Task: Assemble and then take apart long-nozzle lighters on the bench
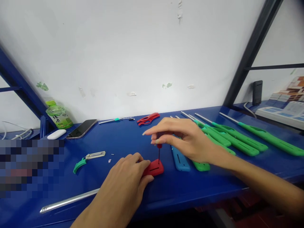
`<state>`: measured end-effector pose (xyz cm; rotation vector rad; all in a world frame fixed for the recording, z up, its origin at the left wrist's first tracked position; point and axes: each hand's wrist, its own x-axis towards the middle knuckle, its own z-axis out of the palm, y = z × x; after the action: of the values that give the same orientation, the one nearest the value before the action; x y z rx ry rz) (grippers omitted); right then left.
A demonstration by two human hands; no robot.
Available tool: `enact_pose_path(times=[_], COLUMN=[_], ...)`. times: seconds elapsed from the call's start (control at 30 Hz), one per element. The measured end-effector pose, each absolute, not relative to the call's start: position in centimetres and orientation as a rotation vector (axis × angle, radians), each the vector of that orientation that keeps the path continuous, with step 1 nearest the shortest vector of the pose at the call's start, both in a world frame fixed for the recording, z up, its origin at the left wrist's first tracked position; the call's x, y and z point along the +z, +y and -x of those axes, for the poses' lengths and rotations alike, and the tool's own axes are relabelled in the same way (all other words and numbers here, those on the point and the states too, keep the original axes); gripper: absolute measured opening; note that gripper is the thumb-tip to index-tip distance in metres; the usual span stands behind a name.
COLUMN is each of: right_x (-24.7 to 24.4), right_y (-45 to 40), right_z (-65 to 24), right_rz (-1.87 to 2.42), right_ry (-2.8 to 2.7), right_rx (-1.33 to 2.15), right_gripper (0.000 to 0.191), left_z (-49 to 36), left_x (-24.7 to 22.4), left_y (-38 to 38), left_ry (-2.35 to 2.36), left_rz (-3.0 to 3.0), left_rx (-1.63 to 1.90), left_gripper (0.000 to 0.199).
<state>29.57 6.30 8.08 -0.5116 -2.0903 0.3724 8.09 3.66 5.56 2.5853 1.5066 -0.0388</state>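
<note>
Broadly, a white wall (pixel 118 47) rises behind the blue bench (pixel 118 139). Toward the middle of the front edge, the left hand (pixel 128 174) is clamped on a red lighter body (pixel 154 168), thumb on the near side and fingers on the far side, pinning it flat. Above it, the right hand (pixel 185 136) has its fingers closed on the handle of a screwdriver (pixel 159 155), held upright with the tip at the body's right end.

Several green lighters (pixel 273 138) with metal necks lie slantwise across the right half, necks pointing to the rear edge; a blue lighter (pixel 180 158) lies between them and the red one, partly behind the right hand. Near the front left corner is a silver tube (pixel 68 201), one end hidden by the left arm. By the rear left corner stands a green-capped bottle (pixel 59 115), with a phone (pixel 83 128) and a white case (pixel 57 134) just beside it. Along the rear edge are a thin metal rod (pixel 109 121) and a red openwork piece (pixel 148 119). Left of the left hand lie a clear tank (pixel 95 155), a green trigger (pixel 80 165) touching its end, and a tiny white part (pixel 109 161).
</note>
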Motion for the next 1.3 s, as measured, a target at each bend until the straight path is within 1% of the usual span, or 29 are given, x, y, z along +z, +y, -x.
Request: enact_pose_path(times=[0.03, 0.07, 0.1, 0.17, 0.27, 0.3, 0.37, 0.43, 0.47, 0.53, 0.63, 0.67, 0.7, 0.8, 0.83, 0.9, 1.0, 1.03, 1.07, 1.17, 1.2, 1.3], right_x=[7.91, 7.8, 7.78, 8.02, 8.5, 8.53, 8.35, 8.04, 7.95, 7.96, 8.26, 8.31, 8.3, 8.05, 7.97, 7.91, 7.96, 7.97, 7.96, 7.93, 7.96, 8.24], right_y=[6.41, 6.49, 6.53, 6.45, 6.19, 6.15, 6.21, 6.36, 6.42, 6.43, 6.26, 6.22, 6.21, 6.25, 6.25, 6.18, 6.0, 5.96, 5.95, 6.0, 6.01, 5.9], right_z=[-29.55, -29.58, -29.67, -29.94, -30.17, -30.13, -29.93, -29.78, -29.78, -29.91, -30.09, -30.06, -29.99, -29.68, -29.61, -29.57, -29.62, -29.62, -29.62, -29.7, -29.79, -30.13], right_rz=[0.539, 0.559, 0.575, 0.583, 0.535, 0.517, 0.505, 0.519, 0.527, 0.544, 0.546, 0.538, 0.536, 0.561, 0.574, 0.592, 0.548, 0.536, 0.53, 0.561, 0.57, 0.587], right_ry=[-2.048, -2.02, -2.019, -2.07, -2.163, -2.154, -2.1, -2.038, -2.027, -2.07, -2.156, -2.147, -2.119, -2.03, -2.028, -2.086, -2.167, -2.166, -2.156, -2.124, -2.125, -2.18], right_rx=[0.288, 0.217, 0.18, 0.238, 0.54, 0.614, 0.6, 0.422, 0.334, 0.284, 0.468, 0.506, 0.495, 0.281, 0.216, 0.203, 0.361, 0.384, 0.373, 0.233, 0.204, 0.305], right_gripper=[0.018, 0.014, 0.016, 0.025, 0.04, 0.041, 0.033, 0.017, 0.015, 0.022, 0.037, 0.039, 0.035, 0.01, 0.011, 0.021, 0.037, 0.038, 0.035, 0.015, 0.014, 0.025], left_z=[-8.08, -8.06, -8.02, -7.91, -7.77, -7.73, -7.71, -7.74, -7.77, -7.87, -8.01, -8.05, -8.07, -8.05, -8.02, -7.97, -7.9, -7.89, -7.88, -7.93, -7.95, -8.0], left_x=[5.54, 5.52, 5.5, 5.45, 5.39, 5.38, 5.4, 5.49, 5.56, 5.71, 5.83, 5.83, 5.83, 5.79, 5.77, 5.73, 5.65, 5.62, 5.59, 5.52, 5.49, 5.37], left_y=[3.67, 3.68, 3.69, 3.68, 3.58, 3.54, 3.44, 3.35, 3.32, 3.3, 3.33, 3.34, 3.35, 3.33, 3.31, 3.28, 3.23, 3.21, 3.18, 3.1, 3.07, 2.99], left_ry=[1.498, 1.493, 1.49, 1.491, 1.5, 1.503, 1.504, 1.493, 1.487, 1.484, 1.495, 1.497, 1.494, 1.496, 1.497, 1.497, 1.494, 1.495, 1.497, 1.502, 1.501, 1.508], left_rz=[-2.59, -2.593, -2.591, -2.575, -2.551, -2.553, -2.566, -2.577, -2.579, -2.571, -2.563, -2.565, -2.57, -2.578, -2.578, -2.574, -2.577, -2.577, -2.579, -2.58, -2.585, -2.599], left_rx=[-0.037, -0.03, -0.022, -0.002, -0.003, -0.009, -0.009, 0.004, 0.011, 0.011, 0.004, 0.004, 0.008, 0.014, 0.012, 0.01, 0.026, 0.032, 0.036, 0.038, 0.038, 0.046], left_gripper=[0.017, 0.018, 0.019, 0.019, 0.017, 0.017, 0.017, 0.019, 0.019, 0.02, 0.018, 0.017, 0.017, 0.017, 0.017, 0.017, 0.016, 0.016, 0.017, 0.018, 0.018, 0.018])
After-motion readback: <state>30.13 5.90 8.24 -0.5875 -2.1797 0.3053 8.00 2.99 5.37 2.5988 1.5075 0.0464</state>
